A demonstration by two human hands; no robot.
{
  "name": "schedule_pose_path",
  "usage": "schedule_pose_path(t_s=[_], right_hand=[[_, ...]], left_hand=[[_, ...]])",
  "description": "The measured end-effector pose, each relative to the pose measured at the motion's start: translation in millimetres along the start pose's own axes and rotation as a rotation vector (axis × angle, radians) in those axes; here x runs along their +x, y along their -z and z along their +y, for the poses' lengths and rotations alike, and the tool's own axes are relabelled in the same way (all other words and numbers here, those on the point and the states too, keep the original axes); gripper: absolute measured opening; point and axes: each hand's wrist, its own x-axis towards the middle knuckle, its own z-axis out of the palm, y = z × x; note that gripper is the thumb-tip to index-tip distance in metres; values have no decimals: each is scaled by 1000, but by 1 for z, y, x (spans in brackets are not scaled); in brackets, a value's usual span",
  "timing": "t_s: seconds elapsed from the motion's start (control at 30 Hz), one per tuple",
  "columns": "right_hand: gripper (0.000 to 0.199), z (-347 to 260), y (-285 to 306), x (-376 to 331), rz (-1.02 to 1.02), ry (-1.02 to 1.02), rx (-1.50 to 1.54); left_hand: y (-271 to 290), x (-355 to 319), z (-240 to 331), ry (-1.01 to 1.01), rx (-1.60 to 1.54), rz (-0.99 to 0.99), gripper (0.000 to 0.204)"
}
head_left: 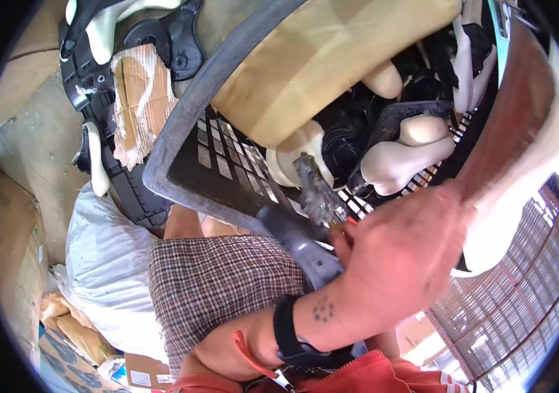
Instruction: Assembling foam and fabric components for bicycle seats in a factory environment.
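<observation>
One hand [397, 262], fingers curled around a grey tool [306, 242], beside one black slatted crate [227, 157] holding several cream and black moulded parts [404, 164].

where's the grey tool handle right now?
In the head view, the grey tool handle sits just below centre, at the near rim of the black plastic crate, gripped by the hand above the checked shorts.

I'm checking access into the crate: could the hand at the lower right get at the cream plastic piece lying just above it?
Probably yes: the hand sits at the black crate rim, and the cream plastic piece lies uncovered close above it.
</observation>
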Motion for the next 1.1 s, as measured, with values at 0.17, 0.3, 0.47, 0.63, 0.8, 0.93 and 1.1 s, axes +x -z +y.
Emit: schedule_pose_path(t_s=[0.17,0.3,0.47,0.63,0.8,0.93,1.1], right_hand=[[41,-16,-2,-41,19,166,-128],[22,-23,-52,-77,241,46,-233],[18,-22,-88,-134,139,90,-135],[15,-8,-92,-181,28,-30,-69],[22,15,-94,-212,84,-132,-94],[22,22,-85,-213,215,-240,-172],[21,29,-101,-221,343,-246,-13]], left_hand=[[-3,4,15,117,25,-19,9],[-8,6,37,68,158,-135,10],[6,8,36,305,176,-197,24],[4,18,34,496,76,-67,26],[22,15,36,451,85,-19,20],[47,11,30,490,163,-3,16],[85,7,42,511,167,48,14]])
